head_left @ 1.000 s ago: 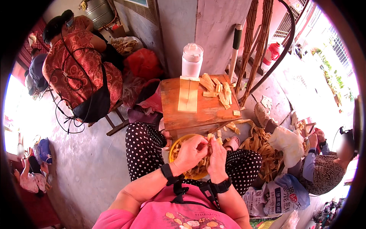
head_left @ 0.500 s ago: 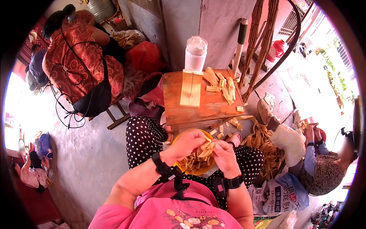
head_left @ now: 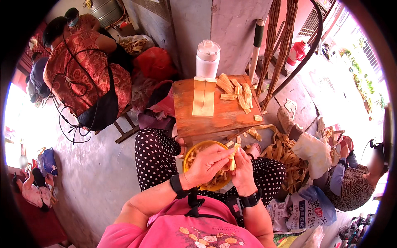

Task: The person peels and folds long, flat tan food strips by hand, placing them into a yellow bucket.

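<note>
Above a yellow basin (head_left: 187,156) in my lap, a folded tan dried strip (head_left: 233,158) stands upright between my hands. My right hand (head_left: 244,173) pinches it between thumb and fingers. From the other side my left hand (head_left: 203,167) closes on it with its fingertips, its back turned up and hiding part of the basin. Curled tan pieces lie in the basin. Ahead is a wooden stool (head_left: 184,105) bearing a flat pale board (head_left: 203,99) with a dark line along it, a white lidded bottle (head_left: 207,62) and several loose tan strips (head_left: 244,94).
A heap of tan strips (head_left: 282,153) lies on the floor to the right, near a printed plastic sack (head_left: 304,211). A person (head_left: 351,182) sits at the right, another in red patterned clothes (head_left: 87,74) at the left. Canes (head_left: 283,49) lean beside the pillar.
The bunched tan piece between my hands now shows as a narrower upright strip. My left hand has turned flatter, and both hands have shifted slightly. The view has moved a little.
</note>
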The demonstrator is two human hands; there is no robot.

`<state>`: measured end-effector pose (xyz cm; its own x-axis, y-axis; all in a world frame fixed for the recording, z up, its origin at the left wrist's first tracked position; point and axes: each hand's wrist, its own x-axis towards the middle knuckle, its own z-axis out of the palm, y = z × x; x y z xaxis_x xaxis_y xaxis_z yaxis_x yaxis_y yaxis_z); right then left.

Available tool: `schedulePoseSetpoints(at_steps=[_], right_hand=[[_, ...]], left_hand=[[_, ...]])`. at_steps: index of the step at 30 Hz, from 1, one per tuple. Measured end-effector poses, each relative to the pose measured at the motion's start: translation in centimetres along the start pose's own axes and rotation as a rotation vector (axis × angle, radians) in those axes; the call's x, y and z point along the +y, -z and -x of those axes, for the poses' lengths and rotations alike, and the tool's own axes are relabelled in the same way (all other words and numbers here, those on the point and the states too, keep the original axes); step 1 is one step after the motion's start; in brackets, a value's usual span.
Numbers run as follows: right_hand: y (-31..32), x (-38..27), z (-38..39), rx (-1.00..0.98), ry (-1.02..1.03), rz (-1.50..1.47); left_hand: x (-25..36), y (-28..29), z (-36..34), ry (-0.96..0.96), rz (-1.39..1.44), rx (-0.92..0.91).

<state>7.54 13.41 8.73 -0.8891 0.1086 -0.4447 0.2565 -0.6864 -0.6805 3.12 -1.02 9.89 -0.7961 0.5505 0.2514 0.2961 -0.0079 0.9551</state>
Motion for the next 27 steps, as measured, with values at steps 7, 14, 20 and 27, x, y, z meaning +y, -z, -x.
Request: schedulePoseSetpoints(at_steps=[7,14,20,27], right_hand=[[-0.6,1.9,-1.3,0.159,0.026,-0.03],[-1.9,1.5,-1.2,0.26,0.065,-0.017],[0.3,1.1,-0.2,-0.115,0.163,-0.052],[0.6,0.3,-0.1,-0.157,0.124,-0.077]], left_hand=[[-0.8,-2.3,-0.1,0.394,0.638,0.299],[-0.9,-2.1,-0.3,0.091,0.006,0.327],[-0.7,-0.4,-1.2,0.077,-0.006,0.17],[-1.4,0.3,-0.6,0.516,0.445,0.082]])
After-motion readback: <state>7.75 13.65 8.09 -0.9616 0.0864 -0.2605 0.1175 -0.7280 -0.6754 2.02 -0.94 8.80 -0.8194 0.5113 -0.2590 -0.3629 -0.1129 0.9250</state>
